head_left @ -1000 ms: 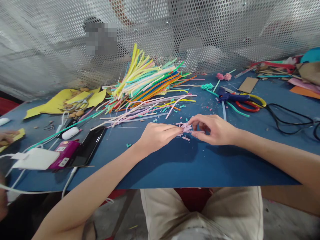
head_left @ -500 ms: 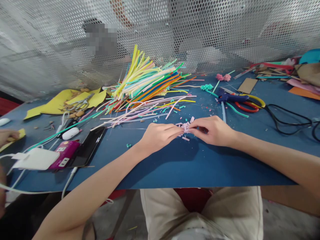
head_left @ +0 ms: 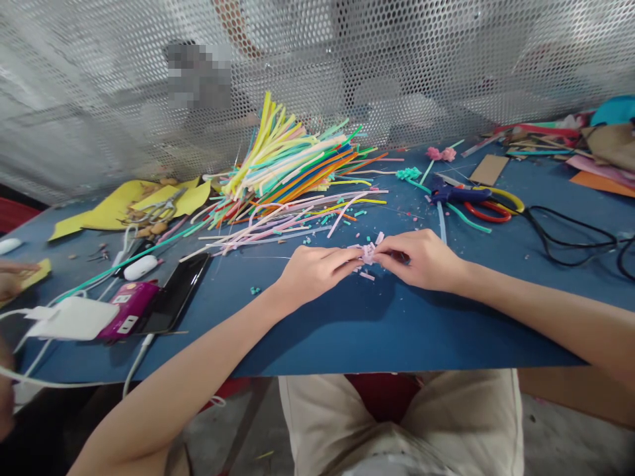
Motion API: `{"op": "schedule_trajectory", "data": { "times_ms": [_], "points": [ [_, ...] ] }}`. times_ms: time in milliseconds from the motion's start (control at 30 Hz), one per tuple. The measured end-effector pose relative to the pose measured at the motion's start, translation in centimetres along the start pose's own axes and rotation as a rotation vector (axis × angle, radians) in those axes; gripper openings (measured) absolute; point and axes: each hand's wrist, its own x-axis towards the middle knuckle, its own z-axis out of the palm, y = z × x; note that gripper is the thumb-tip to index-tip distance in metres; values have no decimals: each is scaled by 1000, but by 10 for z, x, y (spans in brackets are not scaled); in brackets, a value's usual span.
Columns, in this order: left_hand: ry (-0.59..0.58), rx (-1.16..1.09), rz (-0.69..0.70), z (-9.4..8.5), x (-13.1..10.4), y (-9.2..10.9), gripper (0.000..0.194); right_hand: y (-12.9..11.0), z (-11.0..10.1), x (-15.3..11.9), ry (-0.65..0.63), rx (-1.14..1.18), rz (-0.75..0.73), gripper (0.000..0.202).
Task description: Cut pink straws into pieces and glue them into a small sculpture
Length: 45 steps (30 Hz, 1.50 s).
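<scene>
Between my fingertips is a small cluster of pale lilac foam-like pieces (head_left: 368, 253), low over the blue table (head_left: 317, 347). My left hand (head_left: 322, 268) pinches it from the left, fingers pressed together. From the right, my right hand (head_left: 421, 260) grips the same cluster between thumb and fingertips. A thin line runs leftward from near my left hand. Loose lilac bits (head_left: 367, 276) lie just below the cluster. Behind my hands, pale strips (head_left: 297, 218) and a large bundle of colourful strips (head_left: 297, 158) are spread out. How the cluster is joined is too small to tell.
Right of my hands lie a blue glue gun (head_left: 456, 193), pliers with red and yellow handles (head_left: 496, 208) and a black cord (head_left: 555, 248). On the left are a phone (head_left: 176, 294), a white charger (head_left: 74, 317) and scissors (head_left: 161, 208). Another person's hand (head_left: 17, 274) is at far left.
My hands keep their hold on the lilac cluster with almost no movement. The other person's hand at the far left has shifted slightly, and the view has moved a little.
</scene>
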Motion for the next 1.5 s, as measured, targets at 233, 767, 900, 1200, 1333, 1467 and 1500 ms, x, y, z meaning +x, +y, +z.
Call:
{"op": "schedule_trajectory", "data": {
  "times_ms": [233, 767, 900, 1200, 1333, 1467, 1500],
  "points": [
    [23, -36, 24, -2, 0, 0, 22, 0, 0, 0, -28, 4, 19, 20],
    [136, -13, 47, 2, 0, 0, 23, 1, -1, -1, 45, -77, -85, 17],
    [123, -16, 17, 3, -2, -1, 24, 3, -2, -2, 75, -137, -135, 17],
    [95, -152, -137, 2, -1, 4, 24, -7, 1, 3, 130, 135, 62, 12],
    [113, -174, -166, 2, 0, 6, 27, -10, 1, 5, 121, 341, 160, 15],
    [123, -198, -184, 2, 0, 6, 32, -12, -1, 5, 111, 444, 237, 17],
    [120, -207, -189, 2, 0, 6, 32, -13, -1, 5, 107, 457, 252, 17]
  ]
}}
